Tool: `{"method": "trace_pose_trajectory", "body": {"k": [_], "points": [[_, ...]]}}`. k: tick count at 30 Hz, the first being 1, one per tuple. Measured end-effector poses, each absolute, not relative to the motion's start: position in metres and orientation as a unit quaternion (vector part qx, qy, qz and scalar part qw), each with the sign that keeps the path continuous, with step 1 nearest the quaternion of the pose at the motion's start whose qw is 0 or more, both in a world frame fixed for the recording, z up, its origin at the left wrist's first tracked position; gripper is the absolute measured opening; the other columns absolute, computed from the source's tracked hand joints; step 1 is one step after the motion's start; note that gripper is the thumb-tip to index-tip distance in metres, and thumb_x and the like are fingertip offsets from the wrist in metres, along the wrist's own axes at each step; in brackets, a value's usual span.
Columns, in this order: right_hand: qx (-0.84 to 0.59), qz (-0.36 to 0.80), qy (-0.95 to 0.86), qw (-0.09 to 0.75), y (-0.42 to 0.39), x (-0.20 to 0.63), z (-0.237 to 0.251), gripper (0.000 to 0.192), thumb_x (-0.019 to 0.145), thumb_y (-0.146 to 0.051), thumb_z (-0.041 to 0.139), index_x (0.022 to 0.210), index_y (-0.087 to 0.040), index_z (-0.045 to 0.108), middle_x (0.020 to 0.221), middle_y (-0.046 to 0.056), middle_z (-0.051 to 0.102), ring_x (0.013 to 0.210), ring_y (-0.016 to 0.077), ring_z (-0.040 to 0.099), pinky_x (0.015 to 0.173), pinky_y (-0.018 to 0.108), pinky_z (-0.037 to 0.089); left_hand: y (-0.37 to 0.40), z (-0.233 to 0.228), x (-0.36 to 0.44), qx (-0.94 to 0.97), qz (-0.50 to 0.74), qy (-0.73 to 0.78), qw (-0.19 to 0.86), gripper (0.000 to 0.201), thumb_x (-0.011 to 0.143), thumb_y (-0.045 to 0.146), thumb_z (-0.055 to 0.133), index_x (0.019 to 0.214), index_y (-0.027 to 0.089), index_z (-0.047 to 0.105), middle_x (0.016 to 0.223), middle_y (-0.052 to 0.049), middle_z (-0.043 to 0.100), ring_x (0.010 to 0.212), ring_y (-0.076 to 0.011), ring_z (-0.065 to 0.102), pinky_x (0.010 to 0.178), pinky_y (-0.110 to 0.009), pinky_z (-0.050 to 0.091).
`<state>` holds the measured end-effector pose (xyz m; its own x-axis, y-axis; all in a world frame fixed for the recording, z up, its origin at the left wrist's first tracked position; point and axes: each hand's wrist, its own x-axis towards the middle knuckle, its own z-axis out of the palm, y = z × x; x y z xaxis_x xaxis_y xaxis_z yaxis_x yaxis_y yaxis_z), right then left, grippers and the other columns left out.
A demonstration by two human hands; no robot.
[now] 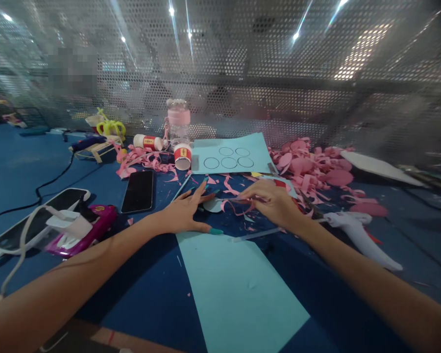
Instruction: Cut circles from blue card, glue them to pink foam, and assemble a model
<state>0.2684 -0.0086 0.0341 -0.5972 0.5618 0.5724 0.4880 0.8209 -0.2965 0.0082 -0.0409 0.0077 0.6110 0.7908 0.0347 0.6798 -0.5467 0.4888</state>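
Your left hand (185,213): fingers spread flat, pressing small pale paper disc (213,205) at mid-table on blue work table (29,162). Your right hand (275,201): fingertips pinching thin curled pink paper strip (237,205) beside disc. Keep disc pinned; feed strip slowly. White glue gun (356,234) lies toward right edge.

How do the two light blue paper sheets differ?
The far sheet has five circles drawn on it; the near sheet is blank. The far sheet lies beyond both hands by the pink scraps; the near sheet lies between the forearms. Both lie flat on the blue table.
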Motion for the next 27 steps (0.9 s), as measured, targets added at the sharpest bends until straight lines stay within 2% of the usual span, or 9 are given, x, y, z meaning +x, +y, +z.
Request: {"method": "trace_pose_trajectory", "body": {"k": [4,8,15,20,24,27], "points": [[-0.259,0.08,-0.913,0.305,-0.006,0.261,0.021,0.033,0.072,-0.003,0.043,0.084,-0.022,0.068,0.091,0.004,0.069,0.087,0.0173,0.062,0.075,0.033,0.051,-0.04,0.008,0.009,0.873,0.134,0.414,0.22,0.115,0.068,0.066,0.053,0.135,0.02,-0.029,0.145,-0.011,0.026,0.137,-0.027,0.01,0.108,-0.047,0.012],[-0.278,0.109,-0.91,0.286,-0.009,0.256,0.019,0.045,0.075,-0.003,0.039,0.105,-0.024,0.065,0.085,0.005,0.069,0.081,0.0149,0.062,0.071,0.029,0.052,-0.04,0.01,0.01,0.869,0.125,0.422,0.226,0.118,0.067,0.065,0.054,0.135,0.016,-0.028,0.144,-0.013,0.029,0.137,-0.0267,0.009,0.108,-0.047,0.012],[-0.236,0.138,-0.92,0.281,-0.012,0.253,0.024,0.035,0.08,-0.009,0.042,0.097,-0.023,0.07,0.085,0.006,0.072,0.078,0.0153,0.062,0.066,0.026,0.052,-0.042,0.011,0.009,0.871,0.129,0.415,0.228,0.116,0.069,0.064,0.054,0.135,0.019,-0.03,0.145,-0.011,0.028,0.136,-0.026,0.012,0.108,-0.046,0.011],[-0.175,0.128,-0.934,0.286,-0.013,0.258,0.021,0.04,0.079,-0.004,0.04,0.099,-0.024,0.069,0.091,0.004,0.072,0.073,0.014,0.061,0.064,0.025,0.052,-0.042,0.01,0.009,0.878,0.133,0.407,0.215,0.114,0.07,0.064,0.053,0.134,0.019,-0.031,0.144,-0.01,0.029,0.137,-0.0238,0.013,0.109,-0.044,0.009],[-0.198,0.145,-0.93,0.274,-0.013,0.264,0.021,0.038,0.08,-0.006,0.042,0.097,-0.025,0.07,0.081,0.003,0.071,0.067,0.0124,0.06,0.057,0.022,0.05,-0.041,0.009,0.009,0.878,0.13,0.409,0.214,0.114,0.07,0.065,0.052,0.134,0.019,-0.03,0.145,-0.01,0.028,0.136,-0.0256,0.013,0.109,-0.046,0.01],[-0.253,0.149,-0.904,0.311,-0.015,0.263,0.022,0.032,0.081,-0.011,0.046,0.096,-0.026,0.07,0.074,0.003,0.068,0.066,0.012,0.06,0.057,0.022,0.049,-0.04,0.009,0.009,0.878,0.129,0.41,0.213,0.114,0.07,0.064,0.053,0.134,0.02,-0.031,0.145,-0.009,0.028,0.136,-0.0251,0.013,0.109,-0.045,0.01]]}}
